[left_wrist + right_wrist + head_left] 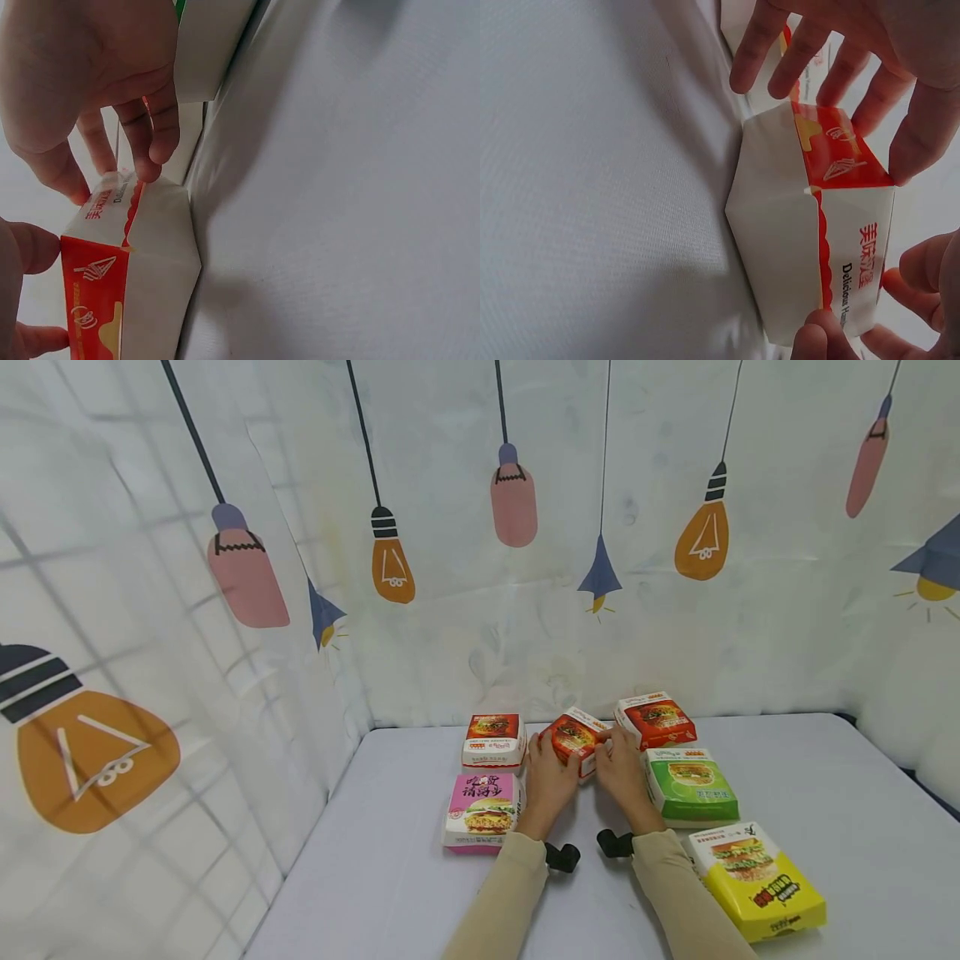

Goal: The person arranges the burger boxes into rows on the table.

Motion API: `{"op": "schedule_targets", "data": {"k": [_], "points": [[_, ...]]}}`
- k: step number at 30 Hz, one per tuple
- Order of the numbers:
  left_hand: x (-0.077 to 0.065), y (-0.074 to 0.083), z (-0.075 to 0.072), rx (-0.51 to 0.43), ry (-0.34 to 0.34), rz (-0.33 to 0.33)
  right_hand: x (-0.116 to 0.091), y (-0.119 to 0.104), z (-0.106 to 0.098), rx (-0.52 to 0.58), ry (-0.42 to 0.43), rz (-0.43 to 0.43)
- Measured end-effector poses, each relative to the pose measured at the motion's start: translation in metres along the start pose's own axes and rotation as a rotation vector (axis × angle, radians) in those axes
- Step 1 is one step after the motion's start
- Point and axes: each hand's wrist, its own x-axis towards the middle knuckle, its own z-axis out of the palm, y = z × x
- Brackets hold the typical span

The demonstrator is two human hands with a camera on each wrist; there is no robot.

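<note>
A red-and-white burger box (574,737) sits at an angle at the back of the table, between my two hands. My left hand (551,781) holds its left side, with the thumb at a top corner and the fingers spread along the red panel (838,146). On the other side, my right hand (624,770) grips the box, its fingertips on the printed white panel (855,255). In the left wrist view the right hand (97,67) reaches over the box's far end, while the left hand (19,289) shows only partly at the edge.
Left of the hands, another red-and-white box (493,735) stands behind a pink box (480,806). To the right are a red box (656,720), a green box (692,785) and a yellow box (757,881). A patterned curtain (555,643) hangs behind the white table (382,860).
</note>
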Motion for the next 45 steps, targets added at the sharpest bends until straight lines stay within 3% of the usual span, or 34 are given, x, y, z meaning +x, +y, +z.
{"op": "schedule_targets", "data": {"k": [11, 20, 38, 45], "points": [[-0.0007, -0.0022, 0.0031, 0.013, 0.030, 0.032, -0.0021, 0.0005, 0.0000, 0.017, 0.010, 0.037], [0.0007, -0.0026, -0.0008, -0.007, -0.029, 0.001, -0.0033, -0.0031, -0.0018, 0.016, 0.002, 0.061], [-0.0003, 0.0002, -0.0022, -0.037, 0.028, -0.031, -0.0027, -0.0029, -0.0028, 0.022, -0.023, 0.142], [-0.0009, 0.0012, -0.0033, -0.031, 0.014, -0.032, -0.0032, -0.0031, -0.0017, 0.013, -0.016, 0.137]]}}
